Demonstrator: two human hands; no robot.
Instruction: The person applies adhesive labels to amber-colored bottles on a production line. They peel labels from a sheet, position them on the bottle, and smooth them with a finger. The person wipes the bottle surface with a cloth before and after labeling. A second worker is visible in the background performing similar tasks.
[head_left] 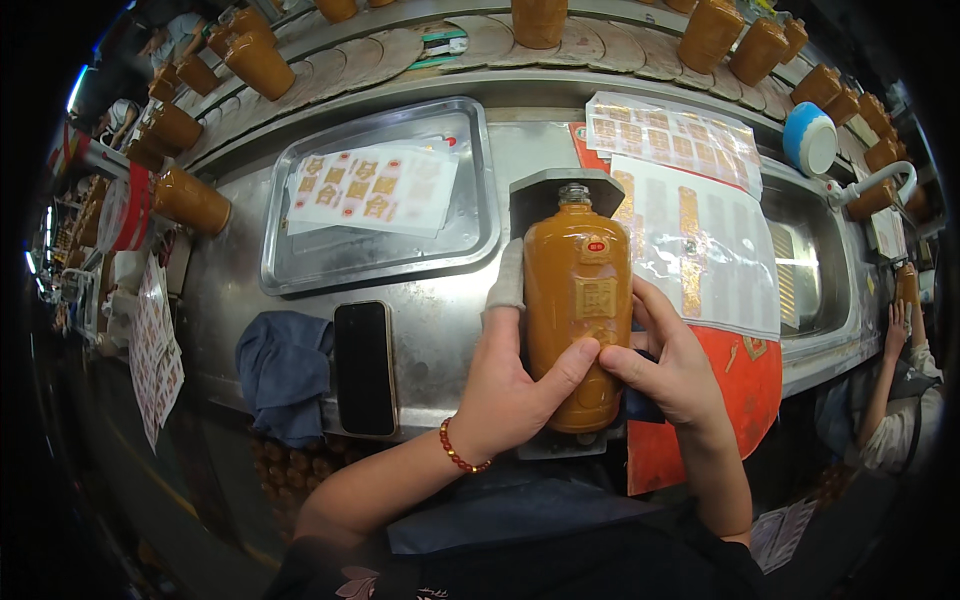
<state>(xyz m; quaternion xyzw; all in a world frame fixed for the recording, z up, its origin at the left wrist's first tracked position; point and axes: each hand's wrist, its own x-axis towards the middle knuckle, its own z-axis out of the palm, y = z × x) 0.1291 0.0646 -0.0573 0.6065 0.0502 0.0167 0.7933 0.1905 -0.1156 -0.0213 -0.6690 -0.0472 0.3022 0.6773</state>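
Observation:
A caramel-brown glazed bottle (578,250) lies face up in front of me, its clear glass neck pointing away. It rests on a grey metal holder (560,185) with an angled end plate. My left hand (515,375) wraps the bottle's left side, with pale cloth over some fingertips and a beaded bracelet at the wrist. From the right, my right hand (675,365) grips the lower side. Both thumbs press the front near the base, almost meeting. A small red oval and raised gold decorations show on the bottle above the thumbs; what lies beneath them is hidden.
Left on the steel bench are a metal tray (380,265) with sticker sheets (370,190), a phone (365,370) and a blue cloth (285,375). Gold sticker sheets (725,250) lie over a red mat (735,390). Beyond are a sink (850,310) and a conveyor (600,45) carrying bottles; another person's hand (897,330) is far right.

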